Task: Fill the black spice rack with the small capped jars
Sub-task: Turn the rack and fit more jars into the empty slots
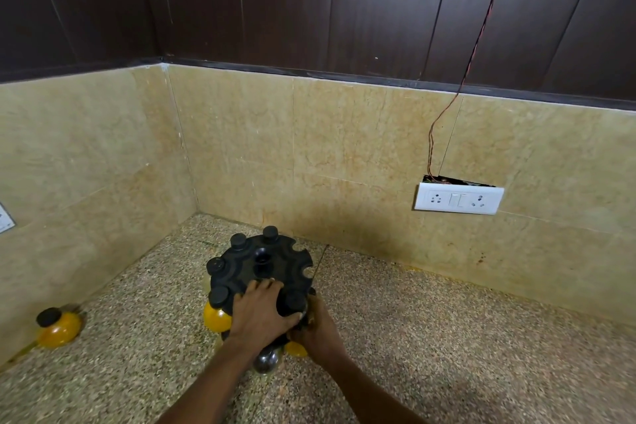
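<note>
- Round black plastic spice rack point(261, 263) with notched rim, low centre of frame, standing on the speckled stone worktop point(430, 313) near the corner of the beige tiled wall point(309, 148).
- 4 black-capped jars seated in rim notches on the left and far side; at least 2 notches on the right side open.
- Left hand point(260, 311) laid flat across the near top of the rack, fingers point(266, 286) spread and fairly straight, pressing down rather than gripping.
- Right hand point(318, 327) at the rack's near right edge, fingers curled around a small black-capped jar point(294, 301) sitting at a notch; exact grip partly hidden by the left hand.
- Another small yellow jar with black cap point(56, 325) loose at lower left of frame, well apart from the rack.
- Yellow jar bodies and a shiny rounded object point(265, 360) below the rack near the wrists; not clear what that one is.
- Likely step: seating the held jar's neck in its notch.
- Best done by holding the rack steady with the flat hand, sliding the neck fully inward until the cap rests above the rim, then releasing gently.
- Worth avoiding: tilting the rack, knocking seated neighbours.
</note>
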